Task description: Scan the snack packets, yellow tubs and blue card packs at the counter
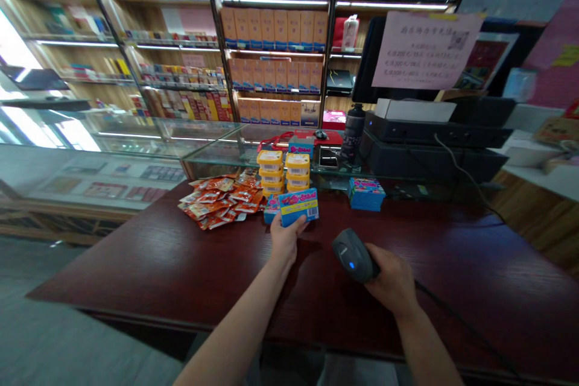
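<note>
My left hand [284,241] is closed on a small blue box [298,207], its barcode side turned toward me. In my right hand [392,277] is a dark grey barcode scanner [355,256] with a blue light, its cable running off to the lower right. Just behind the held box stand two stacks of yellow-lidded tubs [271,172]. Another blue box [270,210] sits partly hidden behind my left hand. Left of the tubs lies a heap of orange packets [221,199]. Farther right, a stack of similar blue boxes [366,194] rests on the dark wooden counter [181,274].
A glass display case [217,145] borders the counter's far side. On it are a phone [328,157], a black bottle [353,131] and a red lanyard [271,140]. Black equipment [434,148] and a monitor with a pink sign [425,51] stand at the right.
</note>
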A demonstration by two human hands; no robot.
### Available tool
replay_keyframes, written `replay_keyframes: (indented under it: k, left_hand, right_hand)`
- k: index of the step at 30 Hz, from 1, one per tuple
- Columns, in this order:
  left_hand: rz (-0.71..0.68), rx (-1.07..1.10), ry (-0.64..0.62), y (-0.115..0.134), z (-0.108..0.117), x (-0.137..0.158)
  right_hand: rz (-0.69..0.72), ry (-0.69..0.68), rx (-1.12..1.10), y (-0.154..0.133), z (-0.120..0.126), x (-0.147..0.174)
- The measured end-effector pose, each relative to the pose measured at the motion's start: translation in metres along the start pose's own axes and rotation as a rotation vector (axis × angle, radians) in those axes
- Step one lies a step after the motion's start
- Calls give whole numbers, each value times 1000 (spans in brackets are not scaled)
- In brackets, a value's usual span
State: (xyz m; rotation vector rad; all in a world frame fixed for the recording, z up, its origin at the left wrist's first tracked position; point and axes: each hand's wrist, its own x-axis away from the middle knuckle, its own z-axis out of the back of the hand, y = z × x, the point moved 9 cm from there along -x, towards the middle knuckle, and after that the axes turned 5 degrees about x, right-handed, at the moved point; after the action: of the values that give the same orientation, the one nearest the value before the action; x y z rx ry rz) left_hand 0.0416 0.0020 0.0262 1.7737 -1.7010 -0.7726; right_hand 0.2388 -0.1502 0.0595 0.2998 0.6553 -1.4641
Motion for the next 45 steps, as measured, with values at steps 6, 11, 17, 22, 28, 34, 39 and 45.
replay_keyframes:
  k: [6, 11, 17, 22, 28, 34, 39, 45]
  left_hand:
    - [-23, 1, 31, -3, 6, -4]
    - [-88, -80, 58, 0, 8, -6]
    - [-54, -21, 52, 0, 8, -5]
    - [-46, -25, 20, 1, 5, -2]
    - [-207, -252, 29, 18, 1, 2]
    - [-624, -595, 14, 92, -21, -3]
    - [-1109, -1112, -216, 132, -40, 3]
    - [-1188, -1467, -360, 106, -20, 2]
  right_hand:
    - [92, 23, 21, -6, 3, 2]
    - [143, -11, 7, -7, -1, 3]
    - [124, -71, 9, -3, -7, 4]
    - [132, -72, 11, -7, -5, 3]
    - [121, -13, 20, -7, -1, 2]
    - [83, 23, 31, -5, 1, 3]
    - [72, 29, 30, -5, 1, 2]
    - [66, 11, 44, -5, -1, 2]
